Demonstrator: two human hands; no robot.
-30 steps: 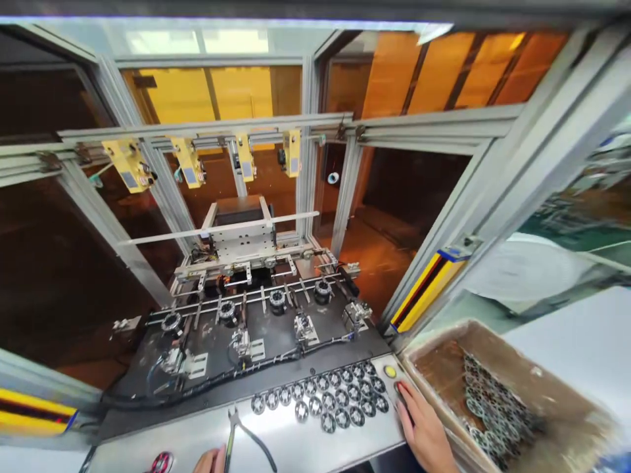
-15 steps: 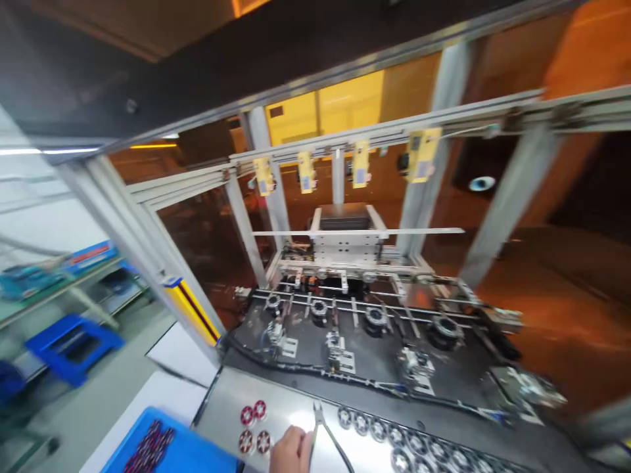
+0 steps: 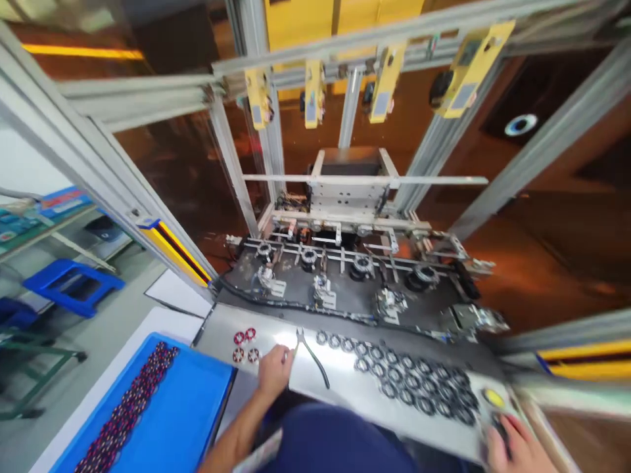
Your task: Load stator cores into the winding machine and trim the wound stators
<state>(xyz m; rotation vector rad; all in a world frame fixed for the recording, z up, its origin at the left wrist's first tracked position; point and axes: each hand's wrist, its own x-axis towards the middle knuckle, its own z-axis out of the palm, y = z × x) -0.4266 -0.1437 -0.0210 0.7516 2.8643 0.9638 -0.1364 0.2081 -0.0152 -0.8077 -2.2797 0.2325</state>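
My left hand [image 3: 275, 371] has its fingers curled at the front of the metal tabletop. A pair of cutting pliers [image 3: 315, 360] with dark handles lies beside it, jaws pointing away. One handle runs up to my fingers; whether they grip it I cannot make out. Left of the hand are several red-rimmed rotor-like rings [image 3: 245, 346]. At the far right, my right hand [image 3: 517, 447] is curled around a dark part, too blurred to name, by a pale box with a yellow button [image 3: 493, 397]. Rows of dark-rimmed rings [image 3: 411, 380] lie between my hands.
A blue tray [image 3: 190, 401] at the lower left holds a long pile of red-and-black rings [image 3: 133, 401]. Behind the tabletop stands a machine bed [image 3: 340, 276] with several round fixtures and a cable. Yellow sensors [image 3: 387, 85] hang above. A blue stool [image 3: 73, 286] stands left.
The view has tipped downward, bringing the tray, more dark rings and my right hand into sight. My left hand stays beside the pliers, which lie in the same place on the tabletop.
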